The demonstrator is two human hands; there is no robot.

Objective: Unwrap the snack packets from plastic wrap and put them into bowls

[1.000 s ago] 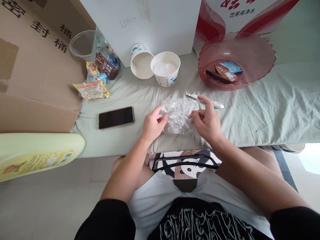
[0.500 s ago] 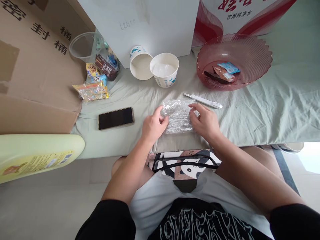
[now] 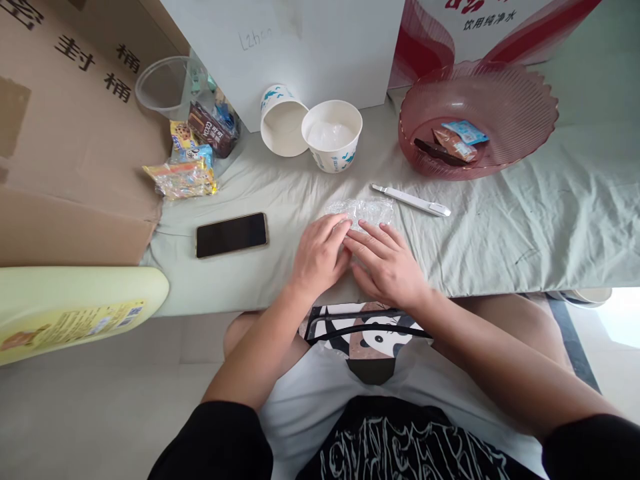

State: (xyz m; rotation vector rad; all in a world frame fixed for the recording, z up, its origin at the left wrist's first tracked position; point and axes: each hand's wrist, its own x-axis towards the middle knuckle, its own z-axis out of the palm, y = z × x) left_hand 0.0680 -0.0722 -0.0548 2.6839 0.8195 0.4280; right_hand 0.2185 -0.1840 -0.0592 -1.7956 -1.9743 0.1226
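Two bare hands come together on the near side of the upright paper cup (image 3: pixel 336 161), over a crinkled sheet of clear plastic (image 3: pixel 369 209). That sheet lies on the pale green cloth (image 3: pixel 505 247), just nearer the person than the cup and a little to its right; its far part shows, while the hands cover the near part. The left hand (image 3: pixel 320 257) is bent and rounded, back upward, its fingertips turned in toward the other hand; whether it pinches the plastic, I cannot tell. The right hand (image 3: pixel 390 267) lies back upward, fingers stretched out and slightly parted, pointing forward and left, the thumb held away from them. The fingertips of the two hands meet or overlap as seen from above. Both forearms slant inward from the person's sides, nearer than the cup. A white cutter (image 3: pixel 413 200) lies right of the cup and nearer; a phone (image 3: pixel 232 235) lies left of it and nearer.
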